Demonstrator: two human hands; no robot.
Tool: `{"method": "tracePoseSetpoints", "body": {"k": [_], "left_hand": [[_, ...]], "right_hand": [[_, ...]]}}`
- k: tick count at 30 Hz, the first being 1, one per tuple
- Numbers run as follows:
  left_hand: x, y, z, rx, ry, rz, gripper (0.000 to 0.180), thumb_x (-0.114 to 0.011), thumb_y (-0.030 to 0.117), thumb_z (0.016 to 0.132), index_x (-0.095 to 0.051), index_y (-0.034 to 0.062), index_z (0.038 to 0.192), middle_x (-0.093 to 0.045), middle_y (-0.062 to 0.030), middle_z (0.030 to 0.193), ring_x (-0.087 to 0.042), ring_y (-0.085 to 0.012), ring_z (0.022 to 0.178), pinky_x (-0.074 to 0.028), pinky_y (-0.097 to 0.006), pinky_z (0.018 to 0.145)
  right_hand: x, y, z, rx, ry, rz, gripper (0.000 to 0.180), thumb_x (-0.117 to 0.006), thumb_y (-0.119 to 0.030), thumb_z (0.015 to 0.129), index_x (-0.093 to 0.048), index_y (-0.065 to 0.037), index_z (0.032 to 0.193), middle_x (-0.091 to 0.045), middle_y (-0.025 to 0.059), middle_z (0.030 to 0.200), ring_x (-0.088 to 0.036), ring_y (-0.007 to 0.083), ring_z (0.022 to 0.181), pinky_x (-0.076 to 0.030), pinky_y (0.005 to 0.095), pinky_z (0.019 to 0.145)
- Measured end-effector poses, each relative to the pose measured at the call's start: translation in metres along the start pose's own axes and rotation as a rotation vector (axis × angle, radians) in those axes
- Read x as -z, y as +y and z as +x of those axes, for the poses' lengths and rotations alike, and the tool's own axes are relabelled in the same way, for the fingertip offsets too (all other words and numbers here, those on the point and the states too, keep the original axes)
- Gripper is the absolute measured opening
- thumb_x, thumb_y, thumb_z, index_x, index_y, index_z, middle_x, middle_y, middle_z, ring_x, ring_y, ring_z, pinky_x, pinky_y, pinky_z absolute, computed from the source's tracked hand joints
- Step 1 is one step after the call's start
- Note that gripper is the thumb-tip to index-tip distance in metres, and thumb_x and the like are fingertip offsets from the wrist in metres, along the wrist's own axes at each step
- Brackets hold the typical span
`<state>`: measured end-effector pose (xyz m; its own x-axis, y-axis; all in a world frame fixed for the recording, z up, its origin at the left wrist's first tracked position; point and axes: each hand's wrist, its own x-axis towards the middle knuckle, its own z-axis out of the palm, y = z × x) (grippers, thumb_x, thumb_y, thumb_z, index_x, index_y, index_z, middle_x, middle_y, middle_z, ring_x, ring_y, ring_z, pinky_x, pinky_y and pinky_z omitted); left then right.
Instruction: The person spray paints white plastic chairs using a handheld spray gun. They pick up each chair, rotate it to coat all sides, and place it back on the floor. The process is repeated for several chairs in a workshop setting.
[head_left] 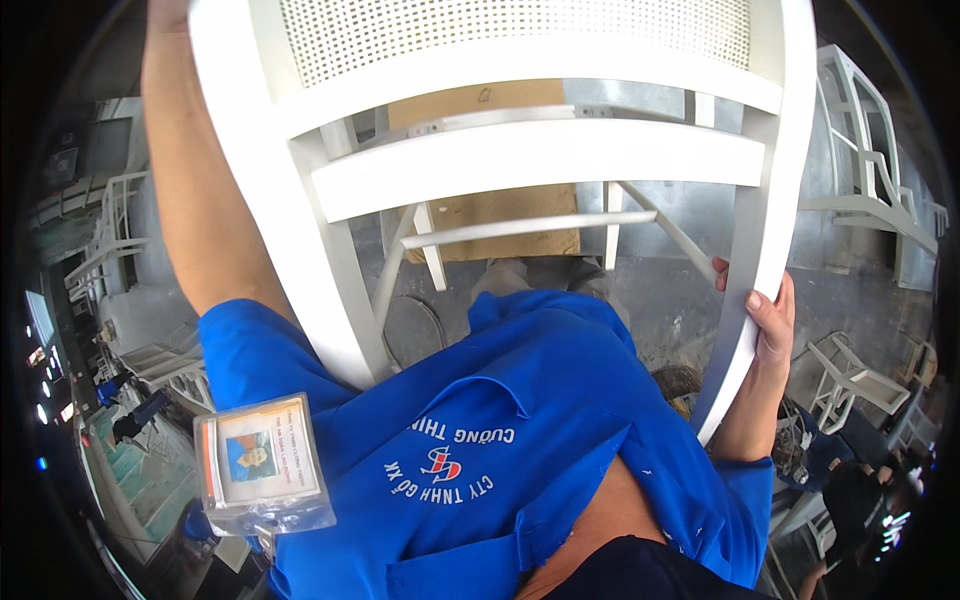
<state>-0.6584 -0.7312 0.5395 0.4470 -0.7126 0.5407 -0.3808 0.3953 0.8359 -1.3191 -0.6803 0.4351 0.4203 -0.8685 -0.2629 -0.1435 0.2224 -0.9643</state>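
A white chair frame (pixel 540 162) fills the upper middle, tilted up close against my blue shirt. Its back panel of woven cane mesh (pixel 520 30) runs past the top edge. On the right side, my right hand (pixel 772 325) is wrapped round one white upright, with the thumb on the near face and fingertips showing past its inner edge. My left arm reaches up along the opposite upright. Only a little of my left hand (pixel 168 14) shows at the top left, beside that upright; its fingers are out of sight. Thinner rails and legs show below the back slats.
Brown cardboard (pixel 510 210) lies beneath the chair on the grey floor (pixel 660 330). White chair frames (pixel 860 385) stand at the right, with more at the far left. A person in dark clothes (pixel 860 505) is at the lower right. A badge (pixel 262 462) hangs on my shirt.
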Motion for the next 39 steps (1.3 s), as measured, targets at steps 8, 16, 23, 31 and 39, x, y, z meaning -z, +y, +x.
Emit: {"method": "tracePoseSetpoints", "body": {"k": [8, 16, 23, 31, 39], "left_hand": [[0.075, -0.163, -0.083, 0.501, 0.113, -0.247, 0.055, -0.058, 0.04, 0.102, -0.062, -0.0034, 0.135, -0.064, -0.019, 0.136, -0.061, -0.0324, 0.121, -0.047, -0.041, 0.102], [0.063, -0.267, -0.152, 0.859, 0.129, -0.394, 0.057, -0.057, 0.04, 0.103, -0.058, -0.0038, 0.138, -0.062, -0.0194, 0.139, -0.06, -0.0304, 0.123, -0.049, -0.042, 0.103], [0.032, -0.299, -0.149, 1.081, 0.043, -0.443, 0.058, -0.057, 0.04, 0.104, -0.055, -0.0042, 0.141, -0.06, -0.0197, 0.141, -0.06, -0.0287, 0.126, -0.05, -0.043, 0.104], [0.025, -0.267, -0.217, 1.001, -0.19, -0.29, 0.057, -0.065, 0.029, 0.1, -0.049, -0.0071, 0.142, -0.06, -0.023, 0.138, -0.063, -0.0308, 0.122, -0.056, -0.043, 0.097], [0.029, -0.249, -0.257, 1.06, -0.074, -0.606, 0.043, -0.059, 0.013, 0.097, -0.051, -0.004, 0.135, -0.065, -0.0175, 0.123, -0.069, -0.0251, 0.109, -0.057, -0.036, 0.095]], "right_hand": [[-0.095, 0.008, -0.003, -0.196, 0.026, -0.108, 0.049, -0.079, -0.032, 0.078, -0.068, 0.006, 0.108, -0.072, 0.015, 0.088, -0.072, 0.0232, 0.089, -0.055, 0.0304, 0.083], [-0.13, 0.05, 0.029, -0.433, 0.08, -0.07, 0.054, -0.078, -0.033, 0.085, -0.062, 0.011, 0.11, -0.07, 0.0162, 0.083, -0.066, 0.016, 0.066, -0.053, 0.0238, 0.059], [-0.129, 0.056, 0.059, -0.493, 0.093, -0.101, 0.061, -0.08, -0.038, 0.084, -0.062, 0.012, 0.113, -0.069, 0.0155, 0.081, -0.068, 0.0189, 0.068, -0.054, 0.0263, 0.061], [-0.135, 0.039, 0.151, -0.525, 0.036, -0.024, 0.044, -0.076, -0.038, 0.091, -0.068, 0.002, 0.11, -0.068, 0.0095, 0.078, -0.069, 0.0197, 0.064, -0.055, 0.0313, 0.058], [-0.156, 0.019, 0.234, -0.526, -0.058, 0.015, 0.029, -0.068, -0.032, 0.098, -0.068, -0.004, 0.105, -0.065, 0.0059, 0.075, -0.065, 0.0208, 0.058, -0.056, 0.0336, 0.054]]}}
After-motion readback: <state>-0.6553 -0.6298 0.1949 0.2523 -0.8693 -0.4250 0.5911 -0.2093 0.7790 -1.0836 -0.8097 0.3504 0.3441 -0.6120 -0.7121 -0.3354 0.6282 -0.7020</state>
